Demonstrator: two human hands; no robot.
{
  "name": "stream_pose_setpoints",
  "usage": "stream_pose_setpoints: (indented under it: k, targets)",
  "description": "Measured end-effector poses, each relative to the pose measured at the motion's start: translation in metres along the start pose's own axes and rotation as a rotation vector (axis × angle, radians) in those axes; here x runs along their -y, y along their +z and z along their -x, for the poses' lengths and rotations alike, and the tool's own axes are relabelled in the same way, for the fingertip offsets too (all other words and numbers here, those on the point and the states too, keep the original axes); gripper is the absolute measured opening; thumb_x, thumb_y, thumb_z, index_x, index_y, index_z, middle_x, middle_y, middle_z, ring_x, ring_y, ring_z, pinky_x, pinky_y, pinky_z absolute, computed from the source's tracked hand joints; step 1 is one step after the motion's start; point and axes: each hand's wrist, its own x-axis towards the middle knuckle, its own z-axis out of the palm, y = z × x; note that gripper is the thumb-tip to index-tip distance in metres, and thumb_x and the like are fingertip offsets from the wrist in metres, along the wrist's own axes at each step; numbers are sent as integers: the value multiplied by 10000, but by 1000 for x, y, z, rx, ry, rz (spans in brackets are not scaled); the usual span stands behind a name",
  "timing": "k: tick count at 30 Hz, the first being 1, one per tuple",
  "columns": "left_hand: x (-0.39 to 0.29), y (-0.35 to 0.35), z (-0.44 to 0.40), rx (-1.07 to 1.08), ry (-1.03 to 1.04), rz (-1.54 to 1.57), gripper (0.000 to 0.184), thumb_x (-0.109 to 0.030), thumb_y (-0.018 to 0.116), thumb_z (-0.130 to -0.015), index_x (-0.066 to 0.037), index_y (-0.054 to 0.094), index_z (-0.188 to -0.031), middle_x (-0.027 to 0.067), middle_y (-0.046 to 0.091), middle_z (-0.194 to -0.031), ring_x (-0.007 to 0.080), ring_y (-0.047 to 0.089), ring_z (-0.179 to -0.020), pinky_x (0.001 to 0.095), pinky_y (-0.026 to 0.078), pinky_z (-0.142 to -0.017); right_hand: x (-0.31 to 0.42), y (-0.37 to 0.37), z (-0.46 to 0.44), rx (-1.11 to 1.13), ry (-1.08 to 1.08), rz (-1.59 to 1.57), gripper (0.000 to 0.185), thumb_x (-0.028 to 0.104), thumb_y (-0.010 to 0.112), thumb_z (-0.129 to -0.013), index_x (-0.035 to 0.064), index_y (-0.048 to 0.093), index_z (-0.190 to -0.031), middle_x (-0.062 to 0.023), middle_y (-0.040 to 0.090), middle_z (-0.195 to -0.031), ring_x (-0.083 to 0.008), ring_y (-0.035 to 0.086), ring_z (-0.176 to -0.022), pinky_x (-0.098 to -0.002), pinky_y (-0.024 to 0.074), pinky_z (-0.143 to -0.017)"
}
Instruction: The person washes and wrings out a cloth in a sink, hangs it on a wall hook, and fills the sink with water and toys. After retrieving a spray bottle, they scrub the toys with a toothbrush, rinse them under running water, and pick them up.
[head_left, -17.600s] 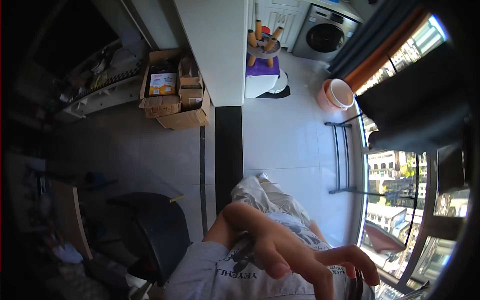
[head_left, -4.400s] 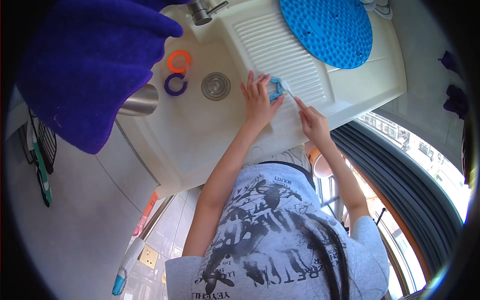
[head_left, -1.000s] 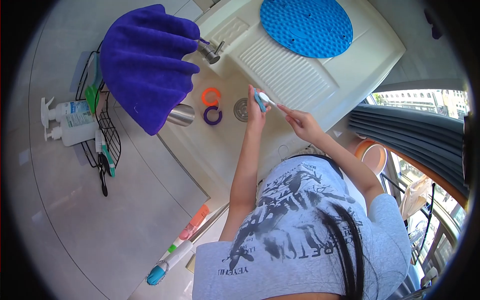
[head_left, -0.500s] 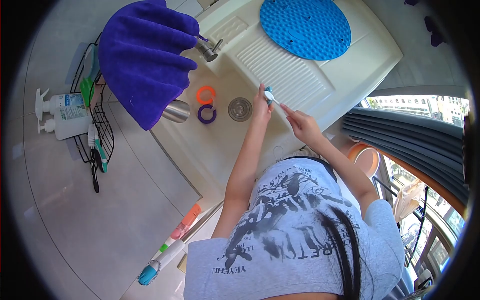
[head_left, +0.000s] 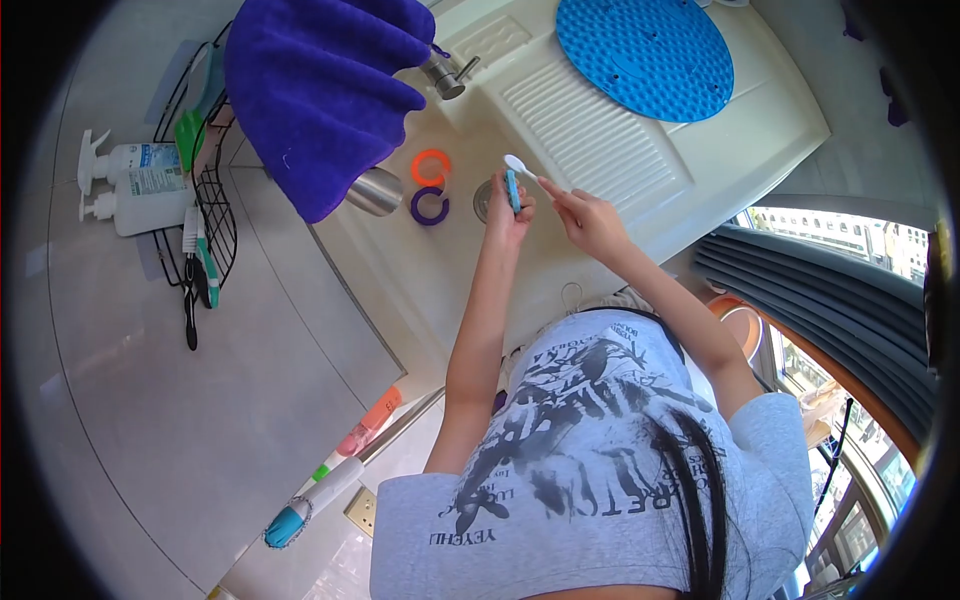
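Observation:
My left hand (head_left: pixel 510 214) is closed around a light blue piece (head_left: pixel 513 190), seen edge-on over the sink drain (head_left: pixel 483 202); its full shape is hidden. In my right hand (head_left: pixel 592 224) is the thin handle of a small white toothbrush-like brush (head_left: pixel 516 164). Its oval head sits just above the blue piece; whether they touch I cannot tell. An orange C-shaped ring (head_left: pixel 417 164) and a purple C-shaped ring (head_left: pixel 416 213) lie side by side on the sink floor, left of my left hand.
A purple cloth (head_left: pixel 320 90) drapes over the tap, its metal spout end (head_left: pixel 377 191) showing below. A round blue textured mat (head_left: pixel 650 60) lies on the ribbed washboard (head_left: pixel 590 130). At left, a wire rack (head_left: pixel 215 215) holds pump bottles (head_left: pixel 150 200) and brushes.
My left hand has turned the blue piece more upright. The brush head has shifted from against the piece to above it. The whole view has moved slightly.

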Motion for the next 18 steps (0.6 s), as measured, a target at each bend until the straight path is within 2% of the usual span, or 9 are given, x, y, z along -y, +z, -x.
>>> stream_pose_setpoints:
  k: [1,5,8,9,11,13,16,18]
  targets:
    - [-3,2,7,-3,-6,16,478,-536,376,-902,-118,413,-674,-6,382,-548,72,338,-429,184,198,-338,-2,5,-3,-13,-25,9,485,64,531,-826,205,475,-1286,-95,567,-701,-266,573,-610,-372,449,-539]
    - [-20,-23,5,-45,61,157,453,-515,386,-908,-115,424,-698,-9,392,-563,80,340,-423,193,215,-341,-2,10,9,159,-34,-57,462,113,512,-844,243,466,-1285,-101,571,-731,-298,572,-605,-401,457,-541]
    - [-16,-60,-15,-362,239,-44,407,-515,423,-895,-132,427,-759,-17,405,-587,87,352,-424,194,248,-356,0,13,3,216,36,-35,440,138,502,-857,241,467,-1283,-122,592,-754,-319,578,-628,-409,466,-581]
    - [-12,-82,-20,-458,335,-282,414,-513,427,-894,-107,452,-818,12,475,-673,104,465,-508,213,368,-423,-3,18,1,224,77,-35,429,150,500,-860,238,471,-1279,-131,600,-760,-325,581,-635,-413,467,-593]
    - [2,-176,-55,-719,247,-549,443,-488,444,-895,-55,490,-977,92,550,-903,195,570,-790,342,486,-638,-9,25,-3,253,174,-40,406,173,493,-867,230,483,-1268,-147,613,-769,-333,587,-651,-422,468,-613]
    - [32,-285,-97,-1146,253,-1389,518,-434,498,-876,-14,446,-1175,177,485,-1164,305,466,-1102,474,425,-860,-17,28,1,309,287,-49,383,196,484,-872,220,497,-1254,-160,623,-778,-337,594,-668,-434,468,-627]
    - [30,-230,-10,-763,669,-2160,631,-406,538,-840,-24,359,-1309,223,318,-1345,361,319,-1232,519,307,-976,-30,41,10,353,245,24,370,174,488,-862,196,524,-1230,-166,591,-672,-335,588,-650,-428,463,-619]
    - [20,-200,11,-300,633,-2462,661,-400,567,-813,-58,341,-1332,203,294,-1371,362,297,-1249,520,311,-973,-35,53,7,428,234,62,391,162,482,-856,191,508,-1245,-170,606,-719,-344,596,-697,-433,468,-650]
